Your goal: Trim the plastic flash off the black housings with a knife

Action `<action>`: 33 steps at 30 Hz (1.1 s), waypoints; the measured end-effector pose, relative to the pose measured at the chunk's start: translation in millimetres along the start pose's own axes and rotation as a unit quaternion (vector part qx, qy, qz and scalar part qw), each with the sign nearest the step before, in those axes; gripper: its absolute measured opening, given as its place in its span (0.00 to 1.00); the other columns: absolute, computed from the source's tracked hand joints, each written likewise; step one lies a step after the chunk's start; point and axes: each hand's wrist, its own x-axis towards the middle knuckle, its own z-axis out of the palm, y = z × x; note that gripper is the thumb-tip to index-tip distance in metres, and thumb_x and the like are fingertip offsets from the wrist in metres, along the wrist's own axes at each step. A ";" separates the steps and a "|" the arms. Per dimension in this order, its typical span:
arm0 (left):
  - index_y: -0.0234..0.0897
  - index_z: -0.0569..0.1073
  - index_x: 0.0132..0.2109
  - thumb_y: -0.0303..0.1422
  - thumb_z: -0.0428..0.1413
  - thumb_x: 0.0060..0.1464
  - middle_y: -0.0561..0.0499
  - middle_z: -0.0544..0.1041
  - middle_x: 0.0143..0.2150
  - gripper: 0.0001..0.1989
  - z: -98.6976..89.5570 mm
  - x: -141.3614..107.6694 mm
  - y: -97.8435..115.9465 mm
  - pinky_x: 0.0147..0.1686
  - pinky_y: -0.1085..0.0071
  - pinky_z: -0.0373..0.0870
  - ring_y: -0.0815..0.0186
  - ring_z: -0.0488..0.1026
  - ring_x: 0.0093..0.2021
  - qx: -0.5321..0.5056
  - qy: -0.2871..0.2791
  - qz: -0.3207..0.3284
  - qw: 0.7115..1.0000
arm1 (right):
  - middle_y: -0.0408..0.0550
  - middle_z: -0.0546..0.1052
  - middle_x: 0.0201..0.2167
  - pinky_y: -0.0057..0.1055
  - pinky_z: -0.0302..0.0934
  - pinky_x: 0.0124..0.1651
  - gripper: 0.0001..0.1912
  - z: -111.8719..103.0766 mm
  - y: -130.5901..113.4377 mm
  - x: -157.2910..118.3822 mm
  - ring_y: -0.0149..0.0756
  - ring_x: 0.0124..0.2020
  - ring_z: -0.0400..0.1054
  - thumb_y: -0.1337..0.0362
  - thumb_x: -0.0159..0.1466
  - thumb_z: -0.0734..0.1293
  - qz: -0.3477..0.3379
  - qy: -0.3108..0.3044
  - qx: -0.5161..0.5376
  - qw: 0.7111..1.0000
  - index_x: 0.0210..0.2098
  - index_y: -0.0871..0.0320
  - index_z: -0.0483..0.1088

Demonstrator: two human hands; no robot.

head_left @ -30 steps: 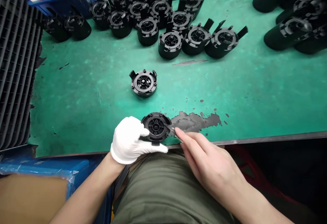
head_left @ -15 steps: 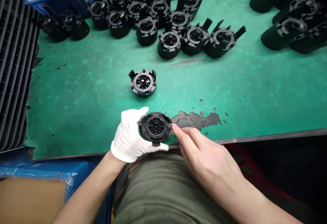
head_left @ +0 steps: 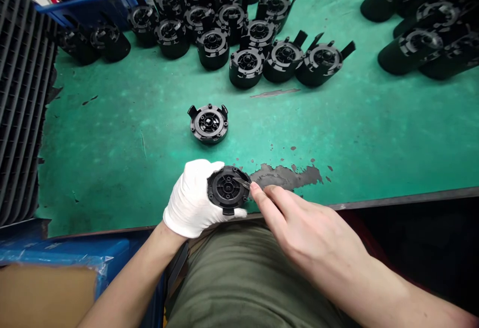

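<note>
White-gloved left hand (head_left: 192, 199) has lowered its thumb (head_left: 216, 166) onto the black part (head_left: 227, 188).

Bare green tabletop (head_left: 112, 113) is lying open left of the round black plastic part with upright tabs (head_left: 208, 124). Clustered black plastic cylinders (head_left: 246, 68) are blocking the far side.

The fingers (head_left: 264, 199) of the right hand (head_left: 305, 228) hide the blade's (head_left: 242, 182) rear end.
</note>
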 end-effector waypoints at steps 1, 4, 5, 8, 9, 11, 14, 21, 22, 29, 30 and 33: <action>0.32 0.67 0.63 0.69 0.68 0.40 0.37 0.77 0.50 0.56 -0.4 0.6 0.1 0.53 0.50 0.75 0.45 0.76 0.51 0.000 0.003 0.003 1.000 | 0.53 0.74 0.37 0.36 0.59 0.29 0.25 0.2 1.3 -0.3 0.40 0.33 0.69 0.79 0.70 0.54 -0.003 -0.001 0.001 1.000 0.65 0.76 0.66; 0.33 0.67 0.63 0.69 0.67 0.42 0.38 0.77 0.50 0.54 -1.1 1.9 0.0 0.52 0.51 0.75 0.46 0.77 0.50 -0.003 0.003 0.006 1.000 | 0.53 0.74 0.37 0.37 0.58 0.29 0.26 1.8 4.7 -1.3 0.41 0.33 0.68 0.79 0.69 0.55 -0.016 -0.003 0.006 1.000 0.65 0.76 0.65; 0.33 0.68 0.62 0.69 0.67 0.42 0.38 0.77 0.50 0.54 -1.0 2.0 -0.3 0.52 0.51 0.75 0.46 0.77 0.50 -0.005 -0.001 0.006 1.000 | 0.53 0.74 0.37 0.37 0.58 0.28 0.26 2.6 5.7 -1.6 0.41 0.33 0.69 0.79 0.69 0.55 -0.020 -0.003 0.009 1.000 0.65 0.76 0.65; 0.33 0.68 0.61 0.69 0.68 0.40 0.38 0.78 0.50 0.54 0.4 1.3 -1.6 0.53 0.51 0.75 0.45 0.77 0.51 -0.011 -0.012 0.000 1.000 | 0.55 0.74 0.39 0.37 0.57 0.28 0.27 4.6 9.1 -2.5 0.42 0.34 0.69 0.79 0.68 0.55 -0.032 -0.004 0.011 0.999 0.65 0.77 0.64; 0.33 0.68 0.61 0.69 0.68 0.40 0.37 0.78 0.50 0.54 0.9 0.7 -2.1 0.53 0.50 0.75 0.45 0.77 0.51 -0.010 -0.014 -0.002 1.000 | 0.55 0.74 0.39 0.37 0.57 0.28 0.27 5.0 10.3 -2.8 0.42 0.34 0.69 0.80 0.68 0.56 -0.035 -0.005 0.009 0.999 0.66 0.76 0.64; 0.32 0.68 0.62 0.69 0.68 0.40 0.37 0.78 0.50 0.55 1.8 -0.4 -2.9 0.54 0.49 0.74 0.44 0.77 0.52 -0.008 -0.016 -0.007 1.000 | 0.53 0.74 0.38 0.36 0.56 0.29 0.27 5.1 12.8 -3.0 0.41 0.34 0.69 0.80 0.68 0.55 -0.039 -0.004 0.005 0.999 0.66 0.76 0.63; 0.33 0.68 0.62 0.69 0.68 0.39 0.37 0.77 0.50 0.55 2.1 -1.3 -3.6 0.54 0.48 0.74 0.44 0.77 0.51 -0.003 -0.021 -0.011 1.000 | 0.53 0.75 0.38 0.36 0.55 0.28 0.27 4.1 15.6 -1.4 0.41 0.33 0.70 0.80 0.68 0.55 -0.049 -0.002 0.006 0.999 0.66 0.75 0.63; 0.33 0.68 0.63 0.69 0.68 0.39 0.37 0.77 0.51 0.55 0.4 -0.1 -2.5 0.54 0.49 0.74 0.45 0.76 0.52 0.013 -0.013 -0.003 1.000 | 0.51 0.75 0.39 0.36 0.56 0.26 0.23 11.0 22.7 -2.8 0.41 0.32 0.71 0.77 0.72 0.56 -0.037 -0.011 0.082 0.996 0.65 0.70 0.65; 0.34 0.67 0.63 0.69 0.68 0.40 0.37 0.77 0.51 0.55 0.2 0.1 -2.2 0.54 0.50 0.74 0.45 0.76 0.52 0.014 -0.012 -0.004 1.000 | 0.50 0.75 0.40 0.35 0.58 0.27 0.21 13.7 24.7 -6.2 0.40 0.32 0.72 0.75 0.74 0.57 -0.022 -0.007 0.117 0.993 0.65 0.67 0.65; 0.35 0.68 0.63 0.70 0.67 0.41 0.37 0.77 0.51 0.55 0.5 0.5 -2.6 0.53 0.51 0.75 0.45 0.77 0.52 -0.009 -0.001 -0.001 1.000 | 0.48 0.80 0.46 0.31 0.70 0.42 0.14 28.6 28.1 -19.0 0.36 0.41 0.78 0.64 0.77 0.65 0.141 0.069 0.372 0.915 0.61 0.56 0.67; 0.35 0.68 0.64 0.69 0.67 0.41 0.37 0.77 0.51 0.55 0.3 1.0 -2.8 0.54 0.51 0.75 0.45 0.77 0.52 -0.013 0.000 -0.004 1.000 | 0.48 0.81 0.47 0.30 0.70 0.44 0.13 30.3 26.0 -14.5 0.36 0.42 0.78 0.64 0.76 0.65 0.161 0.080 0.391 0.902 0.59 0.55 0.68; 0.37 0.70 0.61 0.69 0.68 0.40 0.39 0.78 0.49 0.52 -1.1 3.9 -2.5 0.52 0.51 0.75 0.46 0.77 0.50 -0.023 -0.018 -0.011 1.000 | 0.47 0.81 0.49 0.29 0.69 0.48 0.12 36.7 19.3 6.8 0.35 0.46 0.77 0.63 0.76 0.66 0.169 0.101 0.440 0.876 0.58 0.54 0.70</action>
